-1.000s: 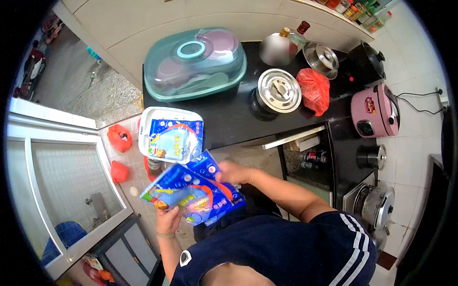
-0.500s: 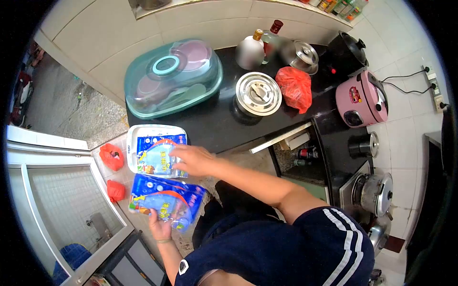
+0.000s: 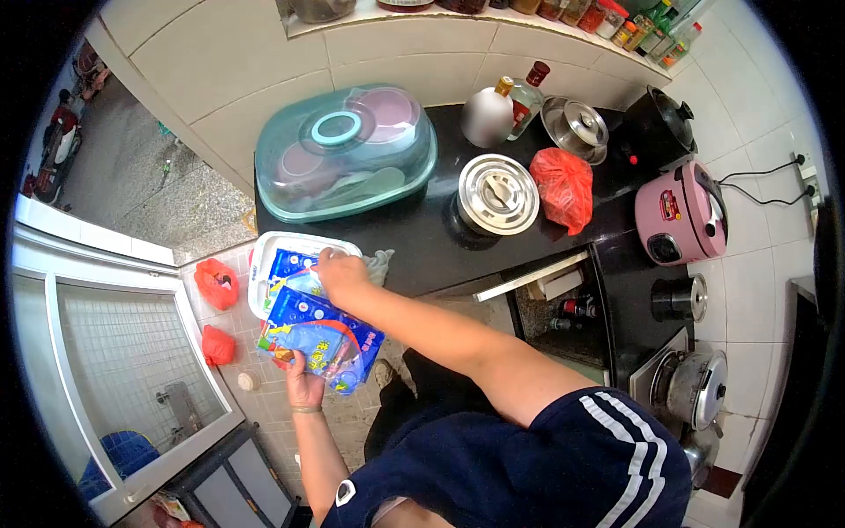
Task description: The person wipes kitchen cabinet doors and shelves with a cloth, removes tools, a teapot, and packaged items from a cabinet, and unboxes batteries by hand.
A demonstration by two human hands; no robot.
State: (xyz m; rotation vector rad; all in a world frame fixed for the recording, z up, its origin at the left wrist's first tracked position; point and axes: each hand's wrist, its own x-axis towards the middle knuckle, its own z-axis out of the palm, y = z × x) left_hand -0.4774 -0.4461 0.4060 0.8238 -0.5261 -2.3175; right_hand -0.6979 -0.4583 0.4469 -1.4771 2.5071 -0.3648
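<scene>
My left hand (image 3: 305, 385) grips the lower edge of a blue printed plastic packet (image 3: 310, 339), held tilted in front of the white tray. My right hand (image 3: 341, 275) reaches across, its fingers closed at the upper right edge of a second blue packet (image 3: 286, 262). That packet is over the white tray (image 3: 259, 286) and partly covered by the nearer one; its contact with the fingertips is partly hidden. Beside my right wrist lies a crumpled translucent plastic bag (image 3: 379, 266) on the counter edge.
A teal lidded box (image 3: 290, 189) fills the counter's left end. Further right stand a steel-lidded pot (image 3: 498, 195), a red plastic bag (image 3: 563, 189), bottles (image 3: 526, 101) and a pink rice cooker (image 3: 678, 216). A cabinet drawer or door (image 3: 532, 275) stands open below the counter.
My right hand has closed on the rear packet, which has shifted upward. The front packet has moved up to overlap it. The camera view has shifted, showing more of the shelf.
</scene>
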